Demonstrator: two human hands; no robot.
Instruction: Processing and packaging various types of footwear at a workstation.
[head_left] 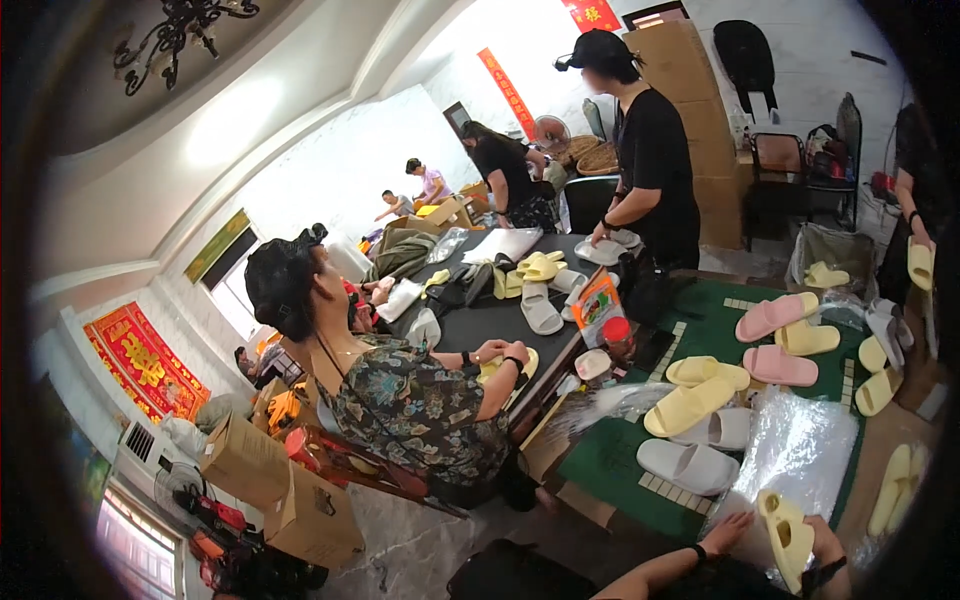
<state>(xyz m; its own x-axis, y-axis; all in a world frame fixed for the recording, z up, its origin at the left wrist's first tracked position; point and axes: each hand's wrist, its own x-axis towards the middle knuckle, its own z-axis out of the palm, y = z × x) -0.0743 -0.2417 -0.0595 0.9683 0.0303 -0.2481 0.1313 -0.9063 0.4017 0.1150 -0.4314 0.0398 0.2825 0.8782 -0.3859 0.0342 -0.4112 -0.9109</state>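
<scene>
At the lower right edge, my right hand point(824, 543) grips a pale yellow slipper point(786, 540), held upright with its toe end down; a second one seems pressed against it. My left hand point(728, 534) lies beside it with fingers stretched out, at the edge of a stack of clear plastic bags point(795, 440); its fingers hold nothing that I can see. Beyond the bags are grey slippers point(688, 467), a yellow slipper point(690, 405) and pink slippers point(780, 366) on the green table top point(600, 480). My fingertips behind the held slipper are partly hidden.
More yellow slippers point(897, 490) lie at the right edge. A red-lidded jar point(618, 338) stands at the table's far left. A seated person point(410, 410) handles a yellow slipper at the dark table; another person point(655, 170) stands behind. Cardboard boxes point(312, 520) sit on the floor.
</scene>
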